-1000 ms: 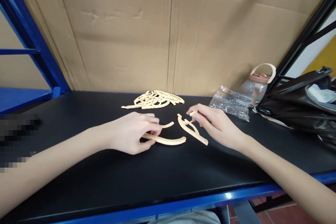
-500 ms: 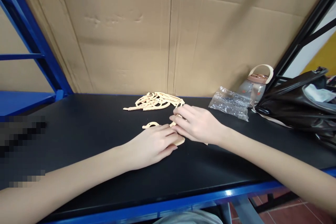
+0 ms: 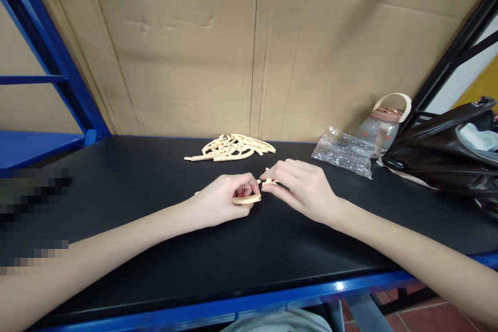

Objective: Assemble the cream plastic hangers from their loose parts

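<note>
My left hand is closed on a thin, pale wooden puzzle piece, whose notched end points right. My right hand is just to the right, its thumb and fingers closed on small pale wooden pieces; their shape is mostly hidden. A gap separates the fingertips of the two hands. Behind them, a heap of curved, pale wooden pieces lies at the back of the black tabletop.
A crumpled clear plastic bag lies at the back right. Beside it stand a clear bottle with a cream handle and a black bag. Cardboard walls the back; a blue rail edges the front.
My hands have moved apart. My left hand has turned and lifted the wooden piece on edge, while my right hand has drawn back slightly from the heap.
</note>
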Available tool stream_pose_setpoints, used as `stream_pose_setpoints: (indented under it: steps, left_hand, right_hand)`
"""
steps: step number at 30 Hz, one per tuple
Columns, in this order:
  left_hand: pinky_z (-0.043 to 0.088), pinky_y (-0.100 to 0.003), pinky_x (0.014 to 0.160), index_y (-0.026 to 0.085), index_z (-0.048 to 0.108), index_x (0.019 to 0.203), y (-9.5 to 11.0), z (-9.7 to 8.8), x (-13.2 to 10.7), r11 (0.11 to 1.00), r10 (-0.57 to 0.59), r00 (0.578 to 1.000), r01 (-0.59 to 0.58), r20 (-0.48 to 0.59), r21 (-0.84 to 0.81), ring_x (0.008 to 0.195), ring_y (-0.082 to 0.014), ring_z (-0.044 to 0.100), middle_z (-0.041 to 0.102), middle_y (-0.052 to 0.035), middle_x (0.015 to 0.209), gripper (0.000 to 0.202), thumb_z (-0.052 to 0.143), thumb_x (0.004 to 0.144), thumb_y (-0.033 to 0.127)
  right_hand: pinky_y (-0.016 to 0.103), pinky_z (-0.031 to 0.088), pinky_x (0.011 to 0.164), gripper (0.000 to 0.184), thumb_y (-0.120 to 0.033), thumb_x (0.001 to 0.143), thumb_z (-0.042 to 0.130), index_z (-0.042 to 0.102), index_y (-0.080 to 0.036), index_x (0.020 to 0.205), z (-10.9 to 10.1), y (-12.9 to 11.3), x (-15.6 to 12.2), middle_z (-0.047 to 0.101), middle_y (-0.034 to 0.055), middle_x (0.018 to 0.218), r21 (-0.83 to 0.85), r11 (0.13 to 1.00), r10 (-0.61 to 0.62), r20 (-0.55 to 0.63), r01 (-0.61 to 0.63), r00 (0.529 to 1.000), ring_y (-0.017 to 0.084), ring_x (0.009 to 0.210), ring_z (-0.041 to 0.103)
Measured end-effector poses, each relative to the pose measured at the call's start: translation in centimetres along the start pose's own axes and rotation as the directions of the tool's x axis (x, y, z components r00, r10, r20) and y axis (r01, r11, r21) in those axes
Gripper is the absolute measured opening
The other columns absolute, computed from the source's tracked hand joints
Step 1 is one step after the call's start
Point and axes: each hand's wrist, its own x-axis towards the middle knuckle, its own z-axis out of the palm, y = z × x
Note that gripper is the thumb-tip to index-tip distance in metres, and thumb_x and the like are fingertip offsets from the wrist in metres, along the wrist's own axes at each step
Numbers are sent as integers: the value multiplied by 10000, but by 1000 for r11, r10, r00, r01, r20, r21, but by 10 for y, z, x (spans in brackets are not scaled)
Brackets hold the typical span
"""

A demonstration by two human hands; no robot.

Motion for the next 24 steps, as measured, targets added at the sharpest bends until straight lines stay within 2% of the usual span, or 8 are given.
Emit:
stream_pose_setpoints:
  steps: [4, 7, 12, 15, 21, 24]
  left_hand:
    - [340, -218, 546, 185, 480, 754, 0, -3, 2, 989, -95, 995, 94, -4, -115, 597, -91, 402, 448, 73, 669, 185, 646, 732, 265]
    - [331, -222, 545, 180, 463, 701, 0, -4, 3, 982, -121, 993, 122, 14, -143, 593, -90, 393, 440, 76, 646, 229, 673, 715, 269]
    - [314, -225, 531, 175, 472, 661, 1, -5, 2, 980, -105, 991, 116, 80, -158, 569, -85, 367, 413, 84, 608, 248, 704, 689, 259]
    - [326, -227, 541, 172, 488, 639, 2, -6, 1, 982, -84, 990, 101, 110, -161, 584, -87, 383, 444, 72, 640, 249, 718, 675, 257]
    - [332, -232, 555, 170, 490, 602, 2, -5, 0, 984, -74, 990, 93, 122, -152, 609, -92, 405, 500, 53, 682, 248, 727, 650, 229]
    - [332, -232, 557, 169, 482, 592, 3, -4, 0, 984, -84, 988, 103, 130, -147, 610, -93, 408, 501, 52, 670, 250, 718, 655, 223]
  right_hand:
    - [262, 476, 722, 309, -359, 986, 381, 609, -162, 915, 5, -3, 1, 667, 49, 887, 72, 997, -2, 167, -10, 986, 144, 823, 590]
    - [272, 491, 744, 333, -380, 990, 353, 597, -165, 920, 8, -4, 1, 657, 52, 912, 122, 992, -2, 233, -27, 973, 146, 853, 587]
    - [281, 499, 742, 282, -368, 983, 381, 576, -166, 957, 8, -3, 1, 652, 49, 939, 162, 986, 0, 247, -42, 969, 151, 867, 584]
    - [292, 498, 740, 265, -355, 986, 377, 564, -169, 961, 8, -1, 0, 650, 49, 937, 168, 984, 10, 238, -52, 971, 158, 865, 579]
    - [313, 503, 790, 237, -351, 981, 388, 547, -175, 997, 9, -2, 0, 643, 53, 978, 225, 973, -14, 268, -49, 963, 165, 912, 573]
    - [345, 488, 876, 228, -331, 982, 388, 551, -171, 995, 7, -3, 1, 638, 53, 969, 255, 966, -46, 302, -34, 952, 159, 908, 580]
